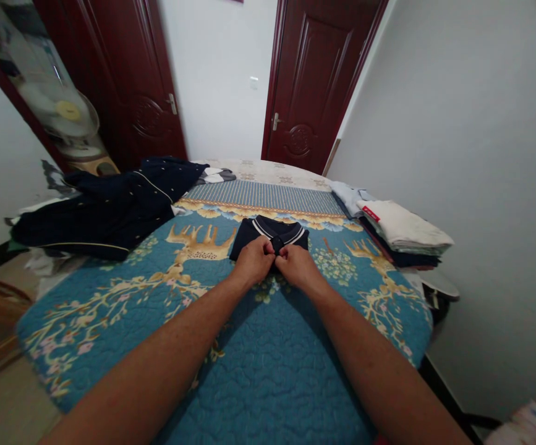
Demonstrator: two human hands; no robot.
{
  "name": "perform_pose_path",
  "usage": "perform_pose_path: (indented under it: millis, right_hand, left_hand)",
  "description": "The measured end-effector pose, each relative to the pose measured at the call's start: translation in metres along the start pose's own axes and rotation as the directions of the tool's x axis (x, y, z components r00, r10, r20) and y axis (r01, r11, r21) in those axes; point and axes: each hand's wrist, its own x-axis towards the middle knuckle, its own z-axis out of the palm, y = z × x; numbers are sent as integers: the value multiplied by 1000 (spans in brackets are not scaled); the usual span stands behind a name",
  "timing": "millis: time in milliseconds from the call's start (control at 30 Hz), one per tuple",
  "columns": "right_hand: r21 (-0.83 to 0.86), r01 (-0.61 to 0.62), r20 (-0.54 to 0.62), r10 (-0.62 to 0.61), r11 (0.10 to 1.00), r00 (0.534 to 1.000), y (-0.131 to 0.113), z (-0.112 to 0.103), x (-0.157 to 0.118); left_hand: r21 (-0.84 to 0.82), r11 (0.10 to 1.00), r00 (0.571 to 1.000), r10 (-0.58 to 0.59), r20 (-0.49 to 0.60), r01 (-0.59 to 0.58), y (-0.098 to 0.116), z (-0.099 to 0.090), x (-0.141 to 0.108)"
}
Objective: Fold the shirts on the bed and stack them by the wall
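Observation:
A dark navy polo shirt [245, 237], folded into a small bundle, lies on the teal patterned table cover [268, 358]. Its collar, edged with white stripes, faces up at the far side. My left hand [255, 259] pinches the front of the shirt just below the collar, fingers closed. Beside it my right hand [295, 262] pinches the same spot from the right, its fingertips almost touching the left ones. Both hands cover the lower part of the shirt.
On the left of the table lies a loose heap of dark navy clothes with light piping [105, 210]. A stack of folded clothes [400, 228], a cream one on top, stands at the right edge. A stool [441, 287] is beyond that edge, and a fan [66, 111] stands at the back left.

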Motion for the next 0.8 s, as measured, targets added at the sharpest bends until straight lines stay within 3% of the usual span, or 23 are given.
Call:
perform_pose_path:
  millis: [633,800]
  right_hand:
    - [73,14,-6,-14,997,1000,5,2,0]
    - [102,23,-37,-20,994,999,7,4,-3]
  left_hand:
    - [50,997,996,-57,-71,60,0,2,1]
    - [24,998,998,-52,-32,52,-3,1,4]
